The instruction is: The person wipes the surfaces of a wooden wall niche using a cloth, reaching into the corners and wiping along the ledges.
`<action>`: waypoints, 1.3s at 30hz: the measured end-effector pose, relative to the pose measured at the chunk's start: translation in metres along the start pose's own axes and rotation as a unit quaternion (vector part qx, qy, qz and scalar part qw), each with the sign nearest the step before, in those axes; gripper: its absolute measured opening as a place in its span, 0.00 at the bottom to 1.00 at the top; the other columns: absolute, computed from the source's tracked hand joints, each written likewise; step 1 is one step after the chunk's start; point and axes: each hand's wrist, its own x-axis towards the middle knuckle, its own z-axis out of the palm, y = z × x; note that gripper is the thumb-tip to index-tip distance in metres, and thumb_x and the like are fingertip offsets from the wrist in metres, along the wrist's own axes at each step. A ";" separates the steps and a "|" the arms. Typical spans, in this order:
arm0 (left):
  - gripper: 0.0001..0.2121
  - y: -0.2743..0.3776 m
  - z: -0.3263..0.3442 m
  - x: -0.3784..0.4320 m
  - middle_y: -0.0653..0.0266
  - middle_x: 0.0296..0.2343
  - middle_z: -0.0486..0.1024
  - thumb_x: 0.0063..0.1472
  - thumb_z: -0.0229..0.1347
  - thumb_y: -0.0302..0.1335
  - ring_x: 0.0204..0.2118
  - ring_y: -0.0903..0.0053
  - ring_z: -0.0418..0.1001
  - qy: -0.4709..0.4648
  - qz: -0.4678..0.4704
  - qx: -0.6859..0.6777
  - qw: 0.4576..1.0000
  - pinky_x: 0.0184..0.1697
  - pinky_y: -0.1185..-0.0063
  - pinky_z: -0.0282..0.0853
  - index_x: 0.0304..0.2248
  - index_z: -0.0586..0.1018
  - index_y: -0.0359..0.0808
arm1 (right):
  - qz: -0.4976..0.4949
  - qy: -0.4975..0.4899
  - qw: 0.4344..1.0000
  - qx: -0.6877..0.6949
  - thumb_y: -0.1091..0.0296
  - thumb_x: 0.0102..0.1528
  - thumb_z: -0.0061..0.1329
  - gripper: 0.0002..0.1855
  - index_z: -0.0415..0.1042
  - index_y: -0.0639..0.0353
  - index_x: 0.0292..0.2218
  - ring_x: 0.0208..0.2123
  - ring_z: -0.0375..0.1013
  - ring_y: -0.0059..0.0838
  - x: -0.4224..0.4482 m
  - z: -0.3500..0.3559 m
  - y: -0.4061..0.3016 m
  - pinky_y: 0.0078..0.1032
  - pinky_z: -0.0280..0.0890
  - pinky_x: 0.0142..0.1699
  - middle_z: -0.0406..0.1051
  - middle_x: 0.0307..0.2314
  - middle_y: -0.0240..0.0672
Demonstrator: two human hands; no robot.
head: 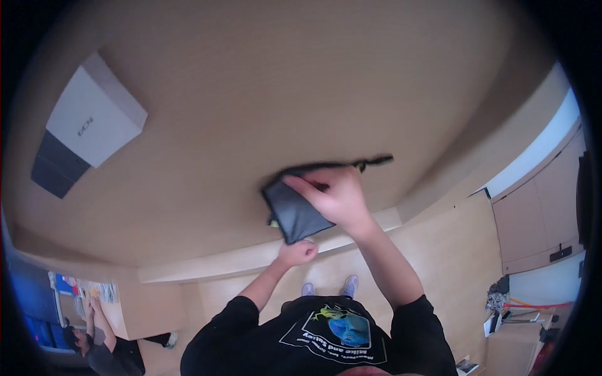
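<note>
A dark grey mesh pouch [301,214] with black edging is held up at the near side of the wooden tabletop. My right hand [331,192] grips its upper part, thumb across the grey face. At the pouch's lower corner, my left hand [297,253] is closed, with the corner at its fingers. A black strap [378,160] sticks out to the right behind my right hand and looks blurred. A small yellow-green bit [273,223] shows at the pouch's left edge. The far side of the pouch is hidden.
On the tabletop [263,94], a white box [96,117] bearing writing stands at the left beside a dark grey box [59,164]. Another person [101,343] sits at a desk at lower left. A cabinet [536,211] stands at right, with a cluttered surface [531,329] below it.
</note>
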 end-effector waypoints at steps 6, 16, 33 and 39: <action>0.18 0.034 0.032 0.045 0.58 0.20 0.77 0.63 0.51 0.41 0.23 0.56 0.75 -0.029 -0.108 0.072 0.991 0.27 0.62 0.70 0.19 0.77 0.42 | -0.049 0.153 0.983 0.086 0.53 0.54 0.62 0.19 0.80 0.60 0.22 0.12 0.64 0.30 0.087 -0.068 -0.069 0.28 0.58 0.21 0.66 0.10 0.37; 0.17 0.030 0.048 0.042 0.58 0.20 0.78 0.61 0.50 0.39 0.23 0.58 0.77 0.027 -0.107 0.112 0.988 0.28 0.62 0.72 0.19 0.79 0.42 | 0.109 0.122 0.983 0.083 0.54 0.53 0.66 0.17 0.83 0.60 0.24 0.17 0.67 0.15 0.028 -0.111 0.033 0.20 0.61 0.24 0.74 0.14 0.29; 0.13 0.047 0.070 0.034 0.57 0.20 0.76 0.56 0.56 0.33 0.27 0.58 0.76 0.217 -0.199 0.134 0.946 0.33 0.63 0.71 0.18 0.78 0.36 | 0.160 -0.247 0.947 -0.130 0.36 0.52 0.57 0.23 0.84 0.48 0.27 0.25 0.78 0.39 -0.188 0.043 0.280 0.35 0.71 0.31 0.78 0.21 0.35; 0.12 0.061 0.060 0.025 0.62 0.23 0.76 0.55 0.57 0.34 0.32 0.62 0.75 0.179 -0.198 0.076 0.961 0.37 0.65 0.70 0.19 0.77 0.37 | 0.179 -0.265 0.936 -0.150 0.35 0.53 0.56 0.24 0.84 0.48 0.29 0.27 0.78 0.43 -0.184 0.031 0.279 0.37 0.72 0.35 0.78 0.23 0.38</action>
